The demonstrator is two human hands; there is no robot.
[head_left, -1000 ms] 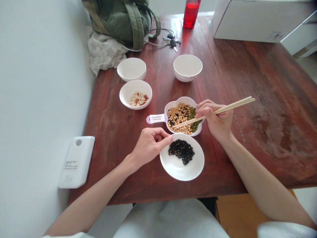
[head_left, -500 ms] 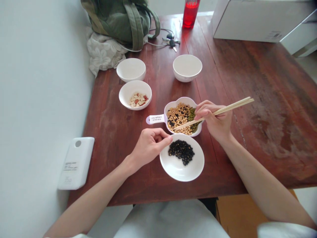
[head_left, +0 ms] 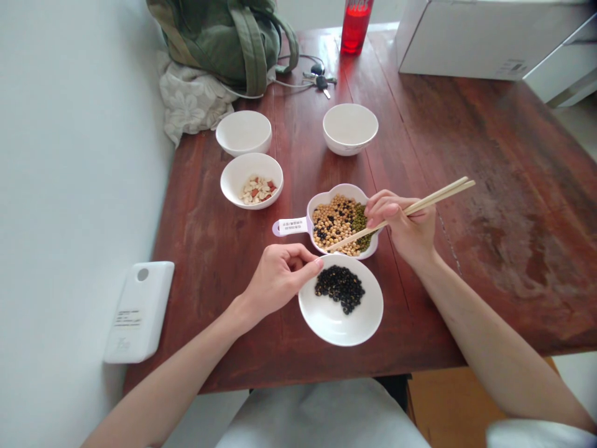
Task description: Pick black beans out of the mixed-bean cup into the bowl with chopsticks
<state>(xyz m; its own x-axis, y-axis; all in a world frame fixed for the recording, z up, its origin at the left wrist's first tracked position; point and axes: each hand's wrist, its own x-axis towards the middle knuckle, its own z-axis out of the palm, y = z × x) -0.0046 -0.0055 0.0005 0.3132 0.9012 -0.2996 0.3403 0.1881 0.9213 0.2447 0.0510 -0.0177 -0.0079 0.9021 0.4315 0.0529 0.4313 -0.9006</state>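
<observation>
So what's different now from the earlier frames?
The chopsticks in the right hand shifted slightly, tips moving toward the near rim of the scalloped dish. Nothing was visibly taken or released: the left hand still holds the bowl of black beans, and the other bowls stayed put.

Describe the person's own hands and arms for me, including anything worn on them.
Both the left hand and the right hand are ungloved, with no ring, watch or bracelet visible. The forearms are uncovered too. A loose, whitish sleeve shows at the right elbow; too little of the left arm is in frame to judge its sleeve.
</observation>
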